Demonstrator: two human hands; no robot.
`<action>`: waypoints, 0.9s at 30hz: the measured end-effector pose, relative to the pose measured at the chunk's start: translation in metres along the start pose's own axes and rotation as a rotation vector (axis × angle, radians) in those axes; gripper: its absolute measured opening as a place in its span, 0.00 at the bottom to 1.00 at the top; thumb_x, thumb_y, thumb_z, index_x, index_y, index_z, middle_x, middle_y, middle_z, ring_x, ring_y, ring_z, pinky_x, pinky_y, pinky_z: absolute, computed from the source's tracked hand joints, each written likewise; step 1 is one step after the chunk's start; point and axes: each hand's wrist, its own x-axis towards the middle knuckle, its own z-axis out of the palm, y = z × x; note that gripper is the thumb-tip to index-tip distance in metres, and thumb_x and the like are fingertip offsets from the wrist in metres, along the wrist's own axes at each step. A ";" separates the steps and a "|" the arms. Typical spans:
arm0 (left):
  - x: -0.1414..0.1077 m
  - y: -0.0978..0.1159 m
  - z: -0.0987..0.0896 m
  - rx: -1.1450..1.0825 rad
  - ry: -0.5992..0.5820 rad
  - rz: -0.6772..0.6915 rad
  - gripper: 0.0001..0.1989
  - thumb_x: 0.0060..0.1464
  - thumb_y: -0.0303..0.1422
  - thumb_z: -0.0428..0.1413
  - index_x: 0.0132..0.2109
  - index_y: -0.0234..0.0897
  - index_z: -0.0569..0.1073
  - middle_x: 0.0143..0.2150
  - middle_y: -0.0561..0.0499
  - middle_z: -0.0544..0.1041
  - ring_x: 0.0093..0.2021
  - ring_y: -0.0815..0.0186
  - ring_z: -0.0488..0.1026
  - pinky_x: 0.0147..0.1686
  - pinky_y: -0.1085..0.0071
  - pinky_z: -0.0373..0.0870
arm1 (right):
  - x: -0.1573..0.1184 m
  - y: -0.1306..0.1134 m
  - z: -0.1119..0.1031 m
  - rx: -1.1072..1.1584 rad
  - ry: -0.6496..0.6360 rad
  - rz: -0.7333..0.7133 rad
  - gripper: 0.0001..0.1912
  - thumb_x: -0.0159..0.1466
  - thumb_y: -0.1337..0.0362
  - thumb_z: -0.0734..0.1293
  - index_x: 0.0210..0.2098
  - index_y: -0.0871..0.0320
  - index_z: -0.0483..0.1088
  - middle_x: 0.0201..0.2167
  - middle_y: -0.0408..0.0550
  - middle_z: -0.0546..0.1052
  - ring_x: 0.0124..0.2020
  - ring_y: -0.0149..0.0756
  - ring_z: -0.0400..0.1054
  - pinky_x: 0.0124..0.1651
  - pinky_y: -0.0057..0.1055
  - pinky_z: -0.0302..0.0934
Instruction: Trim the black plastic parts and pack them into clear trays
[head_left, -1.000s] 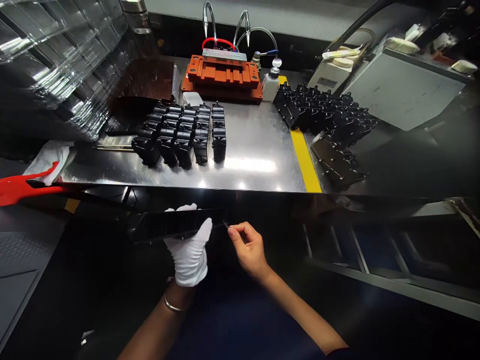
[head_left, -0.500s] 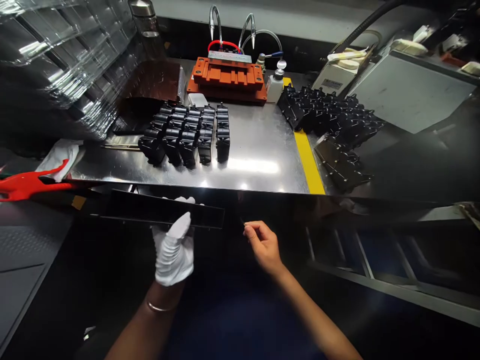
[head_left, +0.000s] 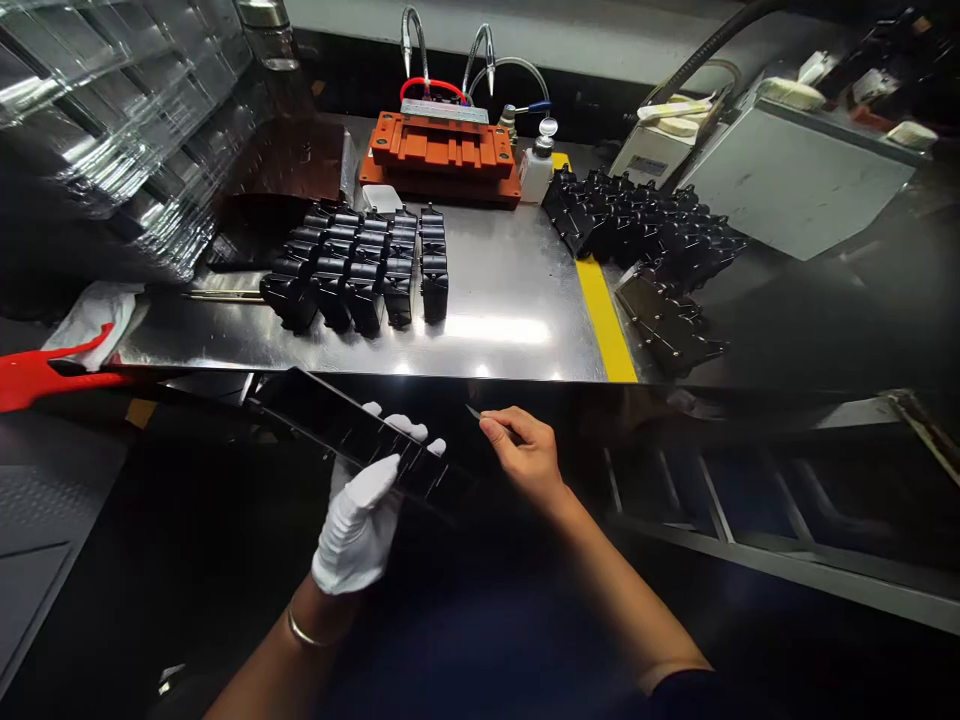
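Observation:
My left hand (head_left: 358, 530), in a white glove, grips a long black plastic part (head_left: 322, 412) in front of the bench edge. The part is tilted, its right end lower, and has thin ribs or slots across it. My bare right hand (head_left: 526, 452) is closed in a pinch around a small, thin pointed blade (head_left: 472, 412), whose tip points up and left. Most of the blade's handle is hidden in the fingers. A gap separates the blade from the black part.
On the metal bench (head_left: 495, 290) stand rows of black plastic parts (head_left: 352, 265). More black parts (head_left: 645, 225) lie right of a yellow tape strip (head_left: 604, 315). Behind are an orange fixture (head_left: 442, 150) and a white pump bottle (head_left: 537, 172). Red-handled pliers (head_left: 45, 375) lie left.
The long black part has turned from nearly level to slanting down rightward, showing its ribbed face. My right hand has risen slightly, and the blade's tip now shows more plainly.

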 end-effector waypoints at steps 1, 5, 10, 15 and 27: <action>0.000 0.000 0.000 0.000 -0.020 -0.050 0.26 0.43 0.31 0.66 0.51 0.48 0.71 0.43 0.55 0.77 0.45 0.60 0.76 0.49 0.54 0.74 | 0.001 0.000 -0.002 0.005 -0.008 0.023 0.07 0.63 0.64 0.66 0.31 0.57 0.76 0.25 0.46 0.77 0.24 0.30 0.68 0.26 0.28 0.62; 0.010 -0.001 -0.002 0.113 0.034 -0.109 0.17 0.46 0.38 0.64 0.43 0.40 0.73 0.36 0.54 0.75 0.33 0.67 0.74 0.34 0.68 0.75 | -0.006 -0.013 -0.012 0.081 -0.249 -0.043 0.06 0.63 0.64 0.67 0.36 0.58 0.75 0.26 0.46 0.76 0.25 0.29 0.68 0.26 0.26 0.61; 0.023 -0.002 -0.007 0.244 0.049 -0.133 0.16 0.50 0.40 0.61 0.44 0.39 0.72 0.34 0.56 0.71 0.31 0.71 0.70 0.31 0.74 0.69 | -0.014 -0.022 -0.018 0.142 -0.485 -0.220 0.05 0.64 0.67 0.67 0.38 0.59 0.75 0.26 0.47 0.77 0.25 0.29 0.69 0.27 0.26 0.63; 0.018 -0.002 -0.006 0.413 -0.141 -0.114 0.21 0.51 0.40 0.61 0.51 0.39 0.69 0.44 0.52 0.71 0.43 0.65 0.69 0.43 0.69 0.68 | -0.004 -0.016 -0.018 0.124 -0.487 -0.225 0.04 0.63 0.67 0.67 0.36 0.61 0.74 0.27 0.48 0.78 0.26 0.30 0.70 0.28 0.26 0.64; 0.006 0.011 -0.016 0.636 -0.558 -0.383 0.35 0.44 0.43 0.64 0.59 0.41 0.64 0.54 0.46 0.70 0.55 0.52 0.64 0.54 0.57 0.62 | 0.056 0.012 -0.026 -0.051 -0.185 -0.100 0.08 0.62 0.62 0.67 0.30 0.61 0.76 0.23 0.45 0.76 0.21 0.27 0.65 0.24 0.26 0.58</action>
